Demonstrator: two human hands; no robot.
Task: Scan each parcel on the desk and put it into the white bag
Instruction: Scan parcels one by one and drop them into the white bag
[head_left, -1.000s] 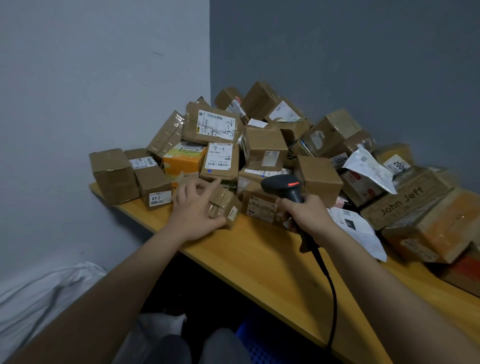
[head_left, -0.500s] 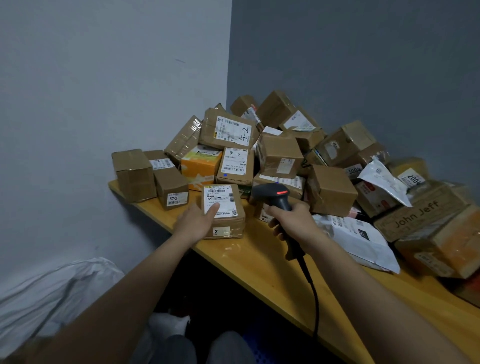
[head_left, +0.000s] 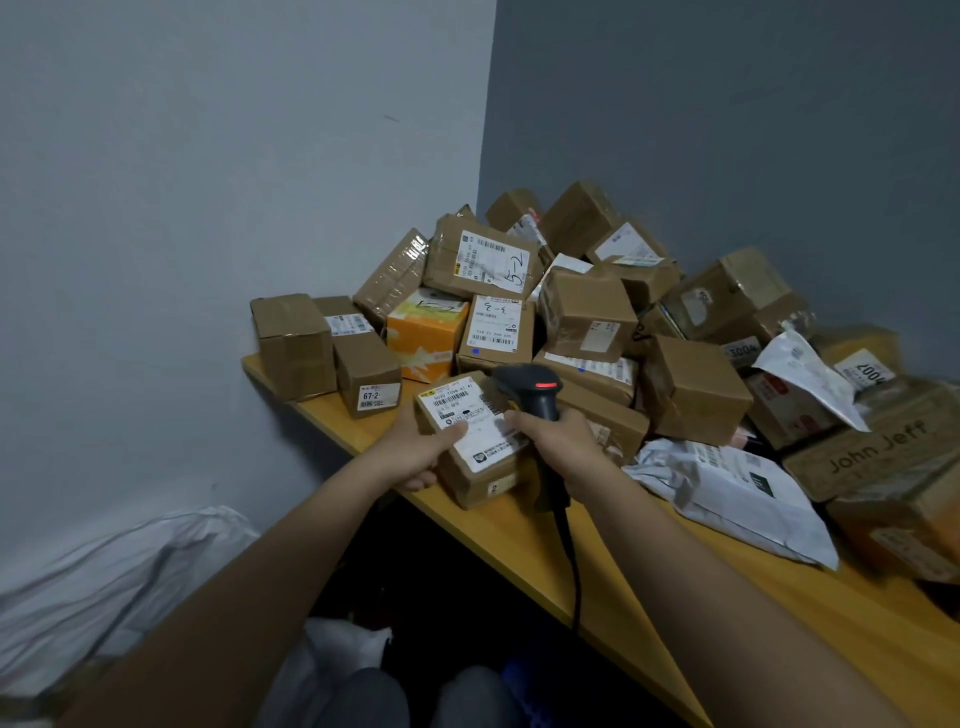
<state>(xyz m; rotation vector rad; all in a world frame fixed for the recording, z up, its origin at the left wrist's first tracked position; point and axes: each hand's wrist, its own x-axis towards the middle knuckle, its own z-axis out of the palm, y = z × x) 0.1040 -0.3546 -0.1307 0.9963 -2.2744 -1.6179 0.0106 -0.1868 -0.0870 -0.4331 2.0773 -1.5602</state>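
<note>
The scanning step is in hand: the left hand (head_left: 415, 449) grips the small brown cardboard parcel (head_left: 470, 441) at the edge of the yellow wooden desk (head_left: 753, 613), the right hand (head_left: 558, 441) clasps the black handheld scanner (head_left: 530, 389) over its label, and next the parcel must go to the white bag (head_left: 109, 582) at the lower left.

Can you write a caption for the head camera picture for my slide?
Left hand holds a labelled parcel while the right hand aims the scanner at it.
</note>
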